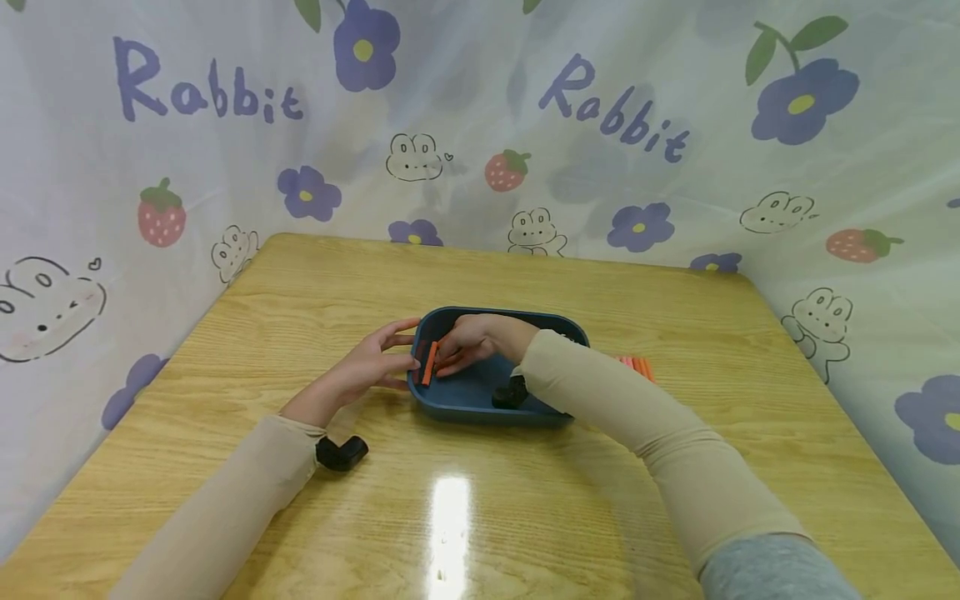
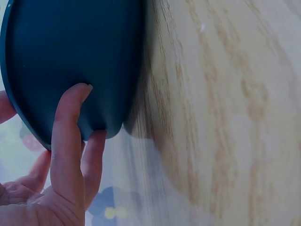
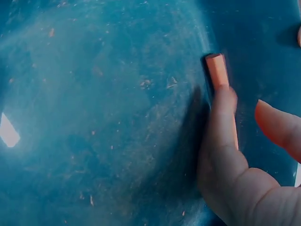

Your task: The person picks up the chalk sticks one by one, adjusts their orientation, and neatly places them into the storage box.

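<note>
We see the right hand (image 1: 472, 337) reaching into the dark blue, rounded-rectangular tray (image 1: 480, 415), which looks like plastic and stands on the yellowish wood-grain table (image 1: 360, 533). The slim, straight orange stick (image 1: 430, 364) lies inside, along the foot of the tray's left end wall. In the right wrist view, one fingertip (image 3: 224, 96) rests on the stick while another digit stands apart from it, so we read this hand as loosely extended and touching, not pinching. The left hand (image 1: 372, 358) grips that same end from outside, with one digit at the rim and others against the outer wall.

We judge the likeliest slip to be the stick rolling or skidding off the wall, since only one side of it seems pressed. Pushing too hard could snap it if it is brittle; we cannot tell its material. If the left hand eases off, a sideways shove might slide the tray. We would also watch the right arm's beige sleeve (image 1: 615, 392): it passes just beside the row of pink and orange sticks (image 1: 641, 367) on the table, and a low elbow could scatter them. The black wrist device (image 1: 510, 394) could bump the tray's near wall.
</note>
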The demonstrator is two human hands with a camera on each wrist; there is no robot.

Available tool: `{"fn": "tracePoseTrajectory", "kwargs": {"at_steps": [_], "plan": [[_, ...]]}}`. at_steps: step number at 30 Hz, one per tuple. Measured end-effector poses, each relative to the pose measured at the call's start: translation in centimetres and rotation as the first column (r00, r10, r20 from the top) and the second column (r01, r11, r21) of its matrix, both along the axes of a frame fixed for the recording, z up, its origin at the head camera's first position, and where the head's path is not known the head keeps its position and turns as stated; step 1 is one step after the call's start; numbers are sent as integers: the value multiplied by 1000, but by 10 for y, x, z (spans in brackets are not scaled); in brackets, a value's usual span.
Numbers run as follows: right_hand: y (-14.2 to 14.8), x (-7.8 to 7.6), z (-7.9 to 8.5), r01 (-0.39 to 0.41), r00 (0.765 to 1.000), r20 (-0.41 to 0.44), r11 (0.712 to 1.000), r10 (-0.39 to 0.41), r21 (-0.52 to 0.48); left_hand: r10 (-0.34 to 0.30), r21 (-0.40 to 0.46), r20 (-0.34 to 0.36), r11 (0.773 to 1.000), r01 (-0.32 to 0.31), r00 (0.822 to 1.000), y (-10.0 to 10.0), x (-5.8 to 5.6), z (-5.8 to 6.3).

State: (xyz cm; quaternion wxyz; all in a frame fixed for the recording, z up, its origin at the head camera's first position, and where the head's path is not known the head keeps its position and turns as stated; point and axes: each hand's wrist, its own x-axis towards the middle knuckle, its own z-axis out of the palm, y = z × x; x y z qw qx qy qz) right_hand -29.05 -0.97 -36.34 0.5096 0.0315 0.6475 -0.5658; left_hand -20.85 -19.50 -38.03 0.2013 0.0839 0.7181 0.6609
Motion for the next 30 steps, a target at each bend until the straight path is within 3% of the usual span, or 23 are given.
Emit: {"fn": "tracePoseTrajectory", "kwargs": {"at_steps": [13,19,30], "plan": [[13,-2,12,-69,997,-41,997,67,-41,10,3,-1,1000,-10,1000,1,-1,-1],[21,-1,20,-57,997,-55,994,53,-89,14,4,0,1000,-14,1000,2,0,-1],[36,10,35,-89,991,-117,984,72,-154,16,-1,15,1000,-16,1000,2,0,0]]}}
